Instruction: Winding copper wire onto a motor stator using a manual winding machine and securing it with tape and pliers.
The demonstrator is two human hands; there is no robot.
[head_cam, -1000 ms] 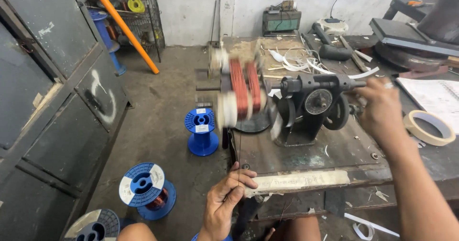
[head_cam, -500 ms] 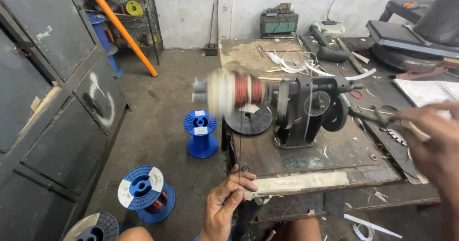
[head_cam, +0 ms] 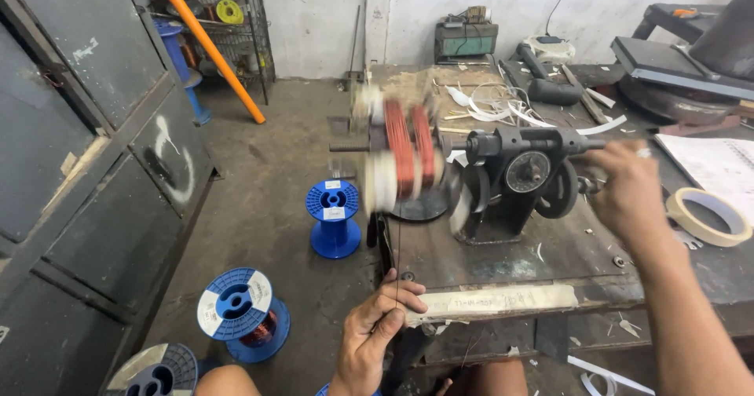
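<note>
Two hands are engaged at a black hand-cranked winding machine (head_cam: 514, 180) bolted to a worn workbench (head_cam: 503, 266). The copper coil (head_cam: 404, 156) being wound sits on the machine's spindle at the bench's left edge and is blurred by its spin. A thin copper wire (head_cam: 397, 247) runs straight down from the coil to the left hand (head_cam: 375, 335), which is held low at the bench's front edge, palm turned inward, its thumb and fingers pinched shut on the strand. The right hand (head_cam: 624, 196) is reached out across the bench with the forearm extended, curled closed around the crank handle beside the flywheel. The wire could probably snap or bunch unevenly if the pinch were tightened too hard or allowed to wander sideways. Slack could also let the strand slip off the former. Blue wire spools (head_cam: 334, 215) stand on the floor nearby.
</note>
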